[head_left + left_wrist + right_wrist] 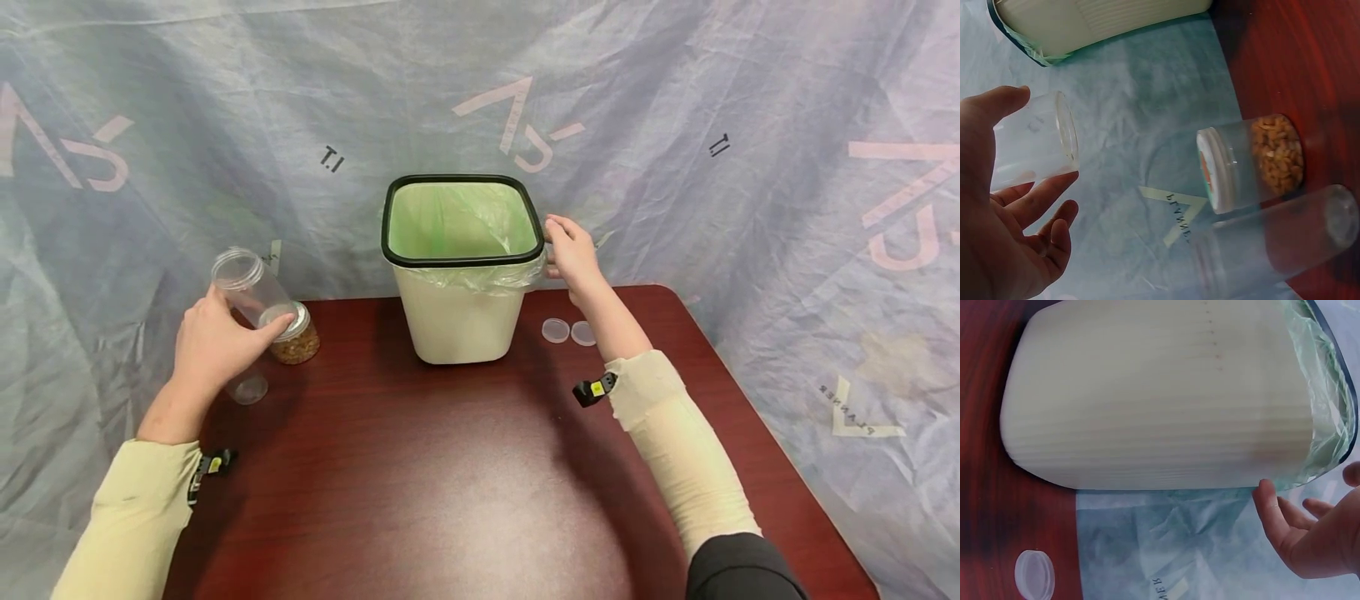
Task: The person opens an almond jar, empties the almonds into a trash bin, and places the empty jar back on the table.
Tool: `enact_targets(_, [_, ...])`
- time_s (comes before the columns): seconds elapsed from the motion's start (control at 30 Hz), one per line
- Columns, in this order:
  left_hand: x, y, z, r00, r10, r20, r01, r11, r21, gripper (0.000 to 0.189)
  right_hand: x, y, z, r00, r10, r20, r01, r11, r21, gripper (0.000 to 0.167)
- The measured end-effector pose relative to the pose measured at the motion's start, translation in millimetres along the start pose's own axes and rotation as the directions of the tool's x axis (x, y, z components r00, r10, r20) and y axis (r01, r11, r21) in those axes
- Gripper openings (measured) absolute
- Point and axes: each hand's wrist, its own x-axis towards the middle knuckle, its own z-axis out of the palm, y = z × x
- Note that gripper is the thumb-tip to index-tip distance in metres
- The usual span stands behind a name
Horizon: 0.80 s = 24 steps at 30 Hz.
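My left hand (225,337) grips a clear plastic jar (251,283) between thumb and fingers, raised above the table's far left and tilted. The left wrist view shows this jar (1038,140) with nothing visible inside. Below the hand stands a second clear jar (247,388), partly hidden by it. Beside that is a lidded jar (1235,165) part filled with small brown pieces that look like nuts. My right hand (573,258) is at the right side of a cream trash bin (461,321), its fingers loosely bent and holding nothing. Whether a fingertip touches the bin I cannot tell.
A green-tinted bag (480,279) lines the bin and folds over beneath its black rim (465,262). Two clear round lids (556,331) lie to the bin's right. A grey printed sheet (637,108) hangs behind the dark red table (450,467).
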Motion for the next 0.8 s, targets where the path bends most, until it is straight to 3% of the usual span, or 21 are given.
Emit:
enact_targets(0.27, [-16.4,-14.8,4.1,0.999,-0.037,-0.01,0.037,0.999,0.004,0.059,-6.6,18.9,-6.4,1.0,0.013,0.01,-0.014,1.0,0.024,0.052])
enact_targets(0.8, [-43.9,-36.6,8.8,0.991,-0.123,0.053,0.123,0.992,0.011,0.077,-13.2,48.6,-9.7,0.994,0.109,0.03,-0.108,0.994,-0.034,0.049])
